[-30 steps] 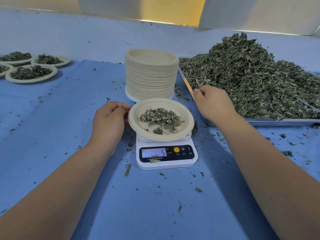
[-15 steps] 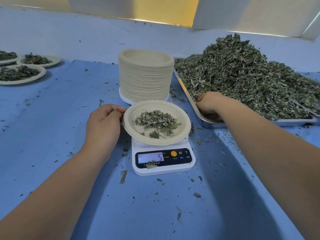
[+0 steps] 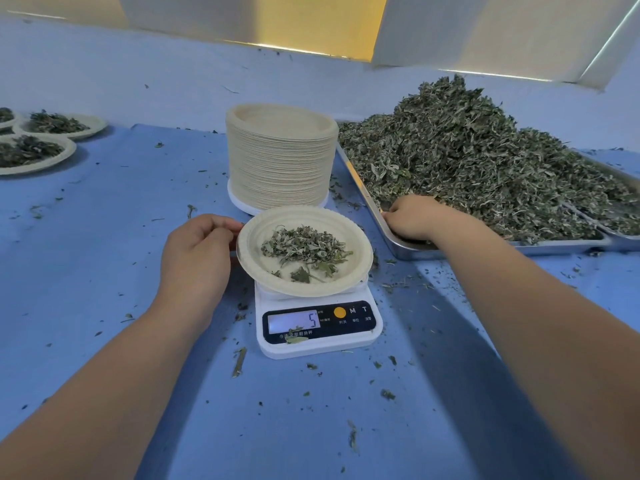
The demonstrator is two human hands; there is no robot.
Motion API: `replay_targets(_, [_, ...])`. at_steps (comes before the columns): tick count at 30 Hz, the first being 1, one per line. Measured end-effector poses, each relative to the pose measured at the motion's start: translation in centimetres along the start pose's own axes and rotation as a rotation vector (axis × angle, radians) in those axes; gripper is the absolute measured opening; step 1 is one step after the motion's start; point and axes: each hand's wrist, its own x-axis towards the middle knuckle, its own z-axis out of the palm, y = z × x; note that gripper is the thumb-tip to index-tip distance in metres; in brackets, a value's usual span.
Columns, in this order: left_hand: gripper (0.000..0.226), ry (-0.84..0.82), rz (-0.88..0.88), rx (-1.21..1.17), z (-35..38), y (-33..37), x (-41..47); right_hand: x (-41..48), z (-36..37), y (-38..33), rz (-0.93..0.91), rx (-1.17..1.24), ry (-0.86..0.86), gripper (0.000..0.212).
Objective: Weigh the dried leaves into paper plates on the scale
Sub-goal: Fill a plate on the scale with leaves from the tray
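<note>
While the white digital scale (image 3: 318, 327) reads 5, a round beige paper plate (image 3: 356, 258) of dried green leaves (image 3: 304, 245) sits on it.
Left hand (image 3: 197, 258) pinches the plate's 9 o'clock rim; right hand (image 3: 412, 218), at 2 o'clock, curls into a loose leaf heap (image 3: 485, 168) in a steel tray (image 3: 554, 245), grip unclear.

The scale (image 3: 318, 346) has a smooth white plastic body with a glossy black display panel. The paper plate (image 3: 251, 251) on it is matt, off-white pressed paper with faint ribbed rings near its rim, as is the stack of plates (image 3: 280, 168) behind it. The dried leaves (image 3: 467, 168) look rough, crinkled and dull grey-green, the tray (image 3: 393, 237) under them is bright, reflective metal, and the worktop (image 3: 104, 265) is covered in a matt blue, cloth-like sheet.
</note>
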Motion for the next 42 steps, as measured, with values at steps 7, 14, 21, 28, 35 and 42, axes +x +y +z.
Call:
replay_targets(7, [0.038,-0.004,-0.004,-0.013,0.0,0.0,0.0,-0.8,0.1,0.3,-0.036,0.114,0.469,0.025])
replay_targets(14, [0.036,0.001,-0.009,-0.004,0.0,0.1,0.0,-0.8,0.4,-0.3,-0.064,0.172,-0.022,0.065])
replay_targets(21, [0.039,-0.004,0.001,0.005,0.1,0.1,0.1,-3.7,-0.9,0.8,-0.150,0.164,-0.135,0.073])
replay_targets(28, [0.035,-0.008,0.009,0.008,0.0,0.0,0.1,-7.0,0.9,0.5,-0.270,-0.058,0.276,0.071])
replay_targets(35, [0.030,0.025,-0.026,-0.078,-0.4,-0.2,0.4,-5.5,2.3,0.0,-0.188,0.200,0.414,0.060])
replay_targets(42, [0.031,0.015,0.001,-0.068,-0.2,-0.2,0.4,-5.0,-1.4,-2.8,-0.153,0.425,0.396,0.058])
